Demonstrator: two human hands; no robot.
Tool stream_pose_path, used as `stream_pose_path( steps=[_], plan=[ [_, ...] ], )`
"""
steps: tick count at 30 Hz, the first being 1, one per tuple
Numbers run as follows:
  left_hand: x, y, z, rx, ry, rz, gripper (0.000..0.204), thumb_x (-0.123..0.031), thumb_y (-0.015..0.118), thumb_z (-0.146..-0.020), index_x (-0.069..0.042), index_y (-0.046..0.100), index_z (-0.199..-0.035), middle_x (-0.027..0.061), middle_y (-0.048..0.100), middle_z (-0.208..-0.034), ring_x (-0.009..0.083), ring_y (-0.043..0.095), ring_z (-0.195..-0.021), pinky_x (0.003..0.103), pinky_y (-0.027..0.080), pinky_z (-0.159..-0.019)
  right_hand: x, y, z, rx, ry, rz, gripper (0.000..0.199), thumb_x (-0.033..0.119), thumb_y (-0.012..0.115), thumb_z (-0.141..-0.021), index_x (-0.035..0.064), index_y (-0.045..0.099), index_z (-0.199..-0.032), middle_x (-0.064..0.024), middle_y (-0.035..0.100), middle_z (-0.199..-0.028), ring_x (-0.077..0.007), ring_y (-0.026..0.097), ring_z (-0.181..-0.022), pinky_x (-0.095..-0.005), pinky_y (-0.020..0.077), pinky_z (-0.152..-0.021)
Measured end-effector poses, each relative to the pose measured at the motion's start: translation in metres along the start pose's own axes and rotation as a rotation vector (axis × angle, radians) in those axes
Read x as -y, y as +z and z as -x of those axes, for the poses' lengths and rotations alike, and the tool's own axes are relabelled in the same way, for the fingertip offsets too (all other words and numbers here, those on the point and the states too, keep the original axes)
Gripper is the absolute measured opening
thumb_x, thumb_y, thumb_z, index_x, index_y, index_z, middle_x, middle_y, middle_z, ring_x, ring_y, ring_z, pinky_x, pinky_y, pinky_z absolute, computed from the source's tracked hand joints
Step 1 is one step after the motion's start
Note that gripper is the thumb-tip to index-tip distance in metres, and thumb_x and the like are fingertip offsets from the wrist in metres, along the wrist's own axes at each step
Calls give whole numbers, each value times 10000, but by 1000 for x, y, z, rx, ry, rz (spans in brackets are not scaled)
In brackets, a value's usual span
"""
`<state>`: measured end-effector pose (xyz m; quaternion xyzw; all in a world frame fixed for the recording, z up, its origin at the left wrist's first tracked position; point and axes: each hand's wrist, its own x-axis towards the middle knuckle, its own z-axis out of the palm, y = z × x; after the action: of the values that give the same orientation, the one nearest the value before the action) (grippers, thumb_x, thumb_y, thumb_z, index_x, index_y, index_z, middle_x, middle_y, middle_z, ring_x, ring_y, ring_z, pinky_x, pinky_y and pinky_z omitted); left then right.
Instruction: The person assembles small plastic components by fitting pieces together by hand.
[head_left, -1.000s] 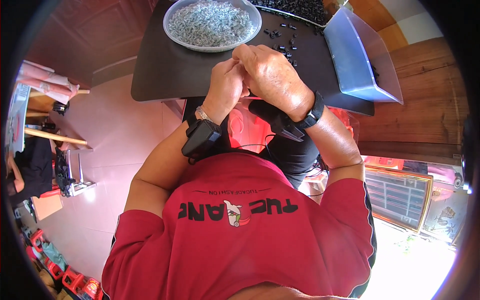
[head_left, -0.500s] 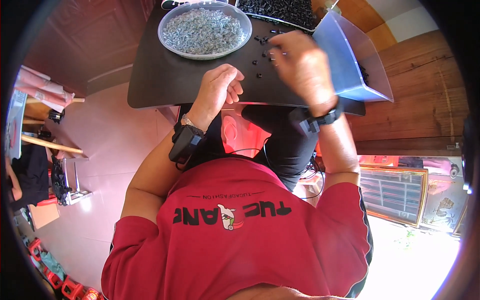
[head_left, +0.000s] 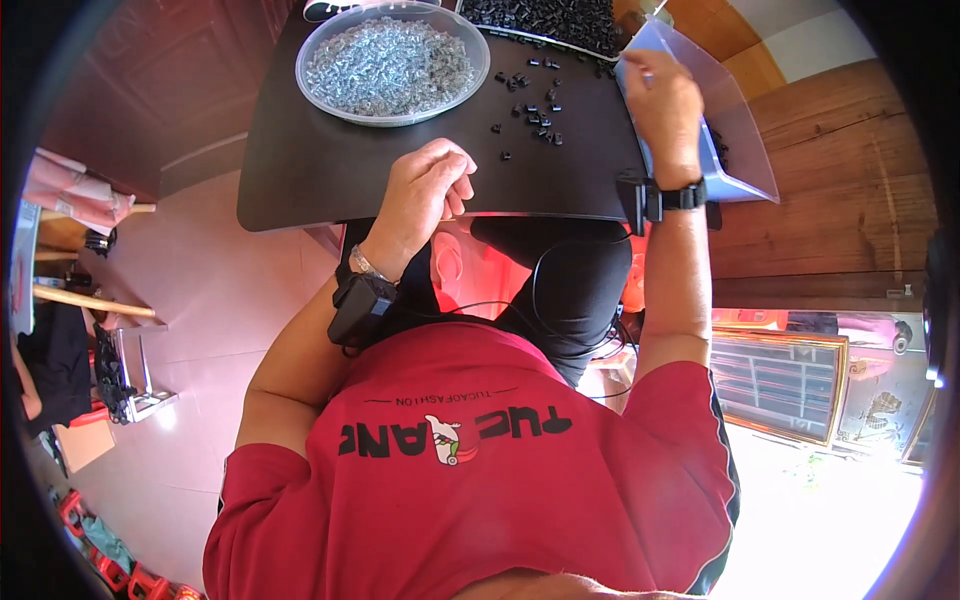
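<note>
My left hand (head_left: pixel 428 190) rests at the near edge of the dark table, its fingers curled closed; whatever they may hold is hidden. My right hand (head_left: pixel 664 108) is over the near-left wall of a translucent bluish bin (head_left: pixel 745 130), fingers bent together, and I cannot make out anything in them. Between the hands, several small black plastic pieces (head_left: pixel 540 120) lie scattered on the tabletop. Left of these stands a round clear tub (head_left: pixel 478 88) filled with small transparent pieces (head_left: pixel 390 70).
A white-rimmed tray (head_left: pixel 560 42) heaped with black pieces (head_left: pixel 545 18) sits at the table's far side. More black pieces (head_left: pixel 718 150) show inside the bin. A wooden panel (head_left: pixel 830 180) stands to the right. Below the table (head_left: pixel 300 185) are my legs and a cable (head_left: pixel 535 290).
My right hand has moved right, from above the scattered black pieces to the bin. My left hand stays curled near the table edge. The whole view has shifted slightly.
</note>
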<state>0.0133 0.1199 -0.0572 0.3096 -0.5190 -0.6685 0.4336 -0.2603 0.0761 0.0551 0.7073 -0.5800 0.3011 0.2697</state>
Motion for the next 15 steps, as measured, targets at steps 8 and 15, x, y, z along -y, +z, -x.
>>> stream_pose_path(
  steps=[8, 15],
  plan=[
    [-5, 3, 1, 17, -21, 14, 209, -185, 455, -932, -30, 583, -872, 31, 576, -676, 65, 518, -539, 183, 392, -479, -4, 77, 9, 718, 250, -50, 268, 322, 582, -739, 104, 693, -849, -102, 659, -721, -312, 636, -781, -404, 496, -741],
    [-5, 2, 1, 34, -2, 14, 205, -186, 458, -933, -30, 580, -881, 31, 578, -685, 66, 522, -552, 186, 398, -494, -7, 87, 11, 679, 129, -240, 237, 253, 628, -749, 62, 681, -878, -108, 668, -787, -238, 633, -754, -332, 493, -708]
  ],
)
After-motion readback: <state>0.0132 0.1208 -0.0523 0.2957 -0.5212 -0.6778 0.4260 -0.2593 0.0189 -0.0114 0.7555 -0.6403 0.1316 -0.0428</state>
